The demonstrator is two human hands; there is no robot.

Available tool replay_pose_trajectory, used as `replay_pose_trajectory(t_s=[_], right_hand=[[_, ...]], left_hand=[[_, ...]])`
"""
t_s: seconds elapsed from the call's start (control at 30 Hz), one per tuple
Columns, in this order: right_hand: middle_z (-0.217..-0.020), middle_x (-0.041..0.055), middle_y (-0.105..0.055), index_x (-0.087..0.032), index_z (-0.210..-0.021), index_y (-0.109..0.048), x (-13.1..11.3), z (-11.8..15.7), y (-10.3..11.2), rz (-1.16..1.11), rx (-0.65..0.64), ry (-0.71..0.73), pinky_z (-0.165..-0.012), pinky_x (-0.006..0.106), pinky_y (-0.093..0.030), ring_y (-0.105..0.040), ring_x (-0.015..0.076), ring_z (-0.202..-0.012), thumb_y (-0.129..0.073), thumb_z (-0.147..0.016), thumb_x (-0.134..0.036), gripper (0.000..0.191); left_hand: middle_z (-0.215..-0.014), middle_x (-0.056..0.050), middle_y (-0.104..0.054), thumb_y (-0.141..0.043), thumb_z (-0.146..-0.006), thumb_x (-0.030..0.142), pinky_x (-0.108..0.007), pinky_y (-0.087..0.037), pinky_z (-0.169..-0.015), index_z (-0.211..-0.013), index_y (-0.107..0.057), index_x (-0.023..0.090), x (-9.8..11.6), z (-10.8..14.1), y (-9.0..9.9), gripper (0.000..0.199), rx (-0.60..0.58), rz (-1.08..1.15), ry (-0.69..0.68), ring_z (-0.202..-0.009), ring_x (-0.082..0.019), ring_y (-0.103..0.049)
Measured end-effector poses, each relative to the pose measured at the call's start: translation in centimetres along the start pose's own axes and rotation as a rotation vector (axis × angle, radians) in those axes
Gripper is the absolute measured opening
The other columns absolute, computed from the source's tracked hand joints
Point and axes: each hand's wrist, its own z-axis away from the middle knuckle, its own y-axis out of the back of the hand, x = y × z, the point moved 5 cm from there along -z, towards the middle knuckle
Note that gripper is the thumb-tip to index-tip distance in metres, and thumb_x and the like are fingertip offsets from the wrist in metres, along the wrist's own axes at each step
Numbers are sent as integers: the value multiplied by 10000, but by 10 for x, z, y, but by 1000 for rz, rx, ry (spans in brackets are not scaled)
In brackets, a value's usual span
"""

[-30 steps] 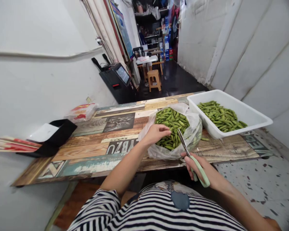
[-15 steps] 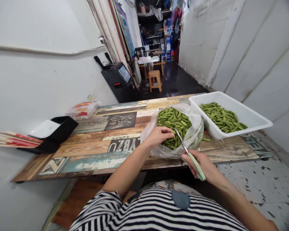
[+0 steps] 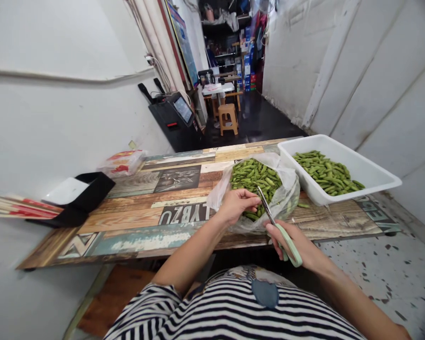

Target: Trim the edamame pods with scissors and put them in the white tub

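Note:
Light-green-handled scissors (image 3: 286, 243) are gripped in my right hand (image 3: 297, 241), their metal blades angled up and left over the pods. Close to the blade tips, my left hand (image 3: 239, 205) is pinched shut on what looks like an edamame pod, mostly hidden by the fingers. Both hands are at the near side of a clear plastic bag (image 3: 285, 177), its mouth spread wide around a heap of green edamame pods (image 3: 255, 174). More cut-looking pods (image 3: 326, 172) lie in a white plastic tub (image 3: 371, 177) to the right of the bag.
The wood-patterned table (image 3: 127, 208) carries a black holder (image 3: 92, 189) with chopsticks (image 3: 24, 208) at the left, and a red-and-clear plastic package (image 3: 122, 163) behind it. One loose pod (image 3: 303, 205) lies between bag and tub. Beyond stand a black touchscreen machine (image 3: 175, 118) and a stool (image 3: 228, 119).
My left hand has moved slightly right and down, closer to the scissors. The scissor handles have spread apart a little, with the blades parted. Bag and tub stay in place.

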Motion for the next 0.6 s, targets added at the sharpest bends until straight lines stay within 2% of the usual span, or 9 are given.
replay_pose_trajectory(t_s=[0.07, 0.13, 0.3, 0.33, 0.4, 0.5, 0.6], right_hand=[[-445, -81, -464, -207, -695, -475, 8, -4, 0, -31, 31, -48, -329, 195, -376, -466, 91, -334, -494, -841, -585, 406], [-447, -90, -451, -211, -677, -460, 16, -6, 0, -72, 58, -91, -295, 189, -363, -444, 83, -309, -529, -817, -586, 407], [-538, -87, -482, -205, -898, -526, 22, -3, -1, -199, 34, -102, -339, 190, -431, -474, 80, -377, -561, -802, -585, 393], [-551, -83, -485, -203, -929, -526, 22, -1, -1, -213, 34, -99, -344, 192, -437, -477, 82, -387, -551, -806, -594, 411], [-554, -79, -481, -194, -955, -526, 20, 1, 0, -219, 36, -90, -345, 191, -432, -470, 80, -387, -531, -812, -611, 441], [-542, -81, -470, -187, -971, -527, 18, 3, 0, -215, 34, -76, -344, 183, -416, -453, 73, -377, -509, -823, -622, 460], [-553, -79, -467, -191, -979, -530, 20, 3, -1, -217, 27, -79, -347, 181, -414, -459, 75, -390, -511, -824, -621, 457]], left_hand=[[-677, -49, -675, -840, -525, 250, -206, -468, -528, -701, -611, 88, 0, 0, 3, 331, 17, 3, 8, -542, -81, -585], [-686, -61, -678, -805, -572, 206, -204, -465, -536, -710, -603, 88, 5, 0, 10, 271, 54, 19, 17, -534, -75, -576], [-774, -22, -662, -638, -632, 84, -222, -470, -612, -730, -589, 124, 29, -7, 39, 117, 158, 49, -34, -617, -84, -599], [-730, -1, -639, -614, -639, 84, -216, -447, -592, -741, -602, 134, 32, -9, 43, 114, 178, -28, -50, -588, -77, -573], [-628, 27, -583, -614, -650, 117, -211, -390, -558, -767, -656, 148, 35, -15, 47, 129, 179, -321, -120, -531, -71, -501], [-595, 12, -595, -680, -647, 217, -230, -352, -569, -768, -730, 156, 31, -25, 38, 145, 77, -840, -239, -552, -100, -485], [-625, -19, -652, -670, -675, 260, -245, -345, -573, -725, -745, 150, 22, -35, 30, 142, -12, -1062, -216, -577, -125, -518]])
